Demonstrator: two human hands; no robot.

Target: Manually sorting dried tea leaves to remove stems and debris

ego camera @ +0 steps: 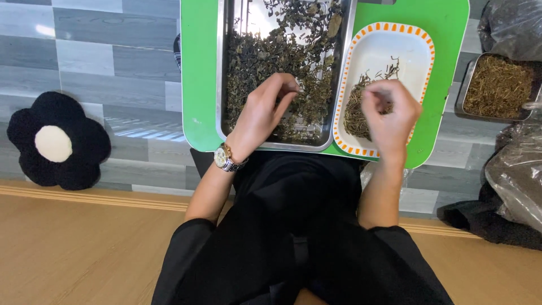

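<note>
Two hands at work over a green board (199,85) resting across the person's lap. Left hand (262,110), watch (224,158) at the wrist, sits in a steel tray (221,68) of dark dried leaves (265,51); fingertips drawn together at 1 o'clock of the palm, seemingly pinching a bit of leaf, though the piece itself is too small to make out. Right hand (389,116) hovers above a white dish (389,51) with an orange-dashed rim, just right of the tray; the hand is motion-blurred, fingers curled inward, and whether they grip anything cannot be told. A small heap of thin stems (353,113) lies in the dish at 7 o'clock, a few strays at 1 o'clock.

Judged step: picking stems out of the leaf mass and moving them to the dish. Next move likely calls for a fine pinch on a single stem, lifted clear without dragging leaves, then carried right over the tray wall.

Also present: second tray (499,85) of tan stalks at 3 o'clock off the board; clear bags (516,175) beside it; black flower cushion (56,141) at 9 o'clock on the floor
</note>
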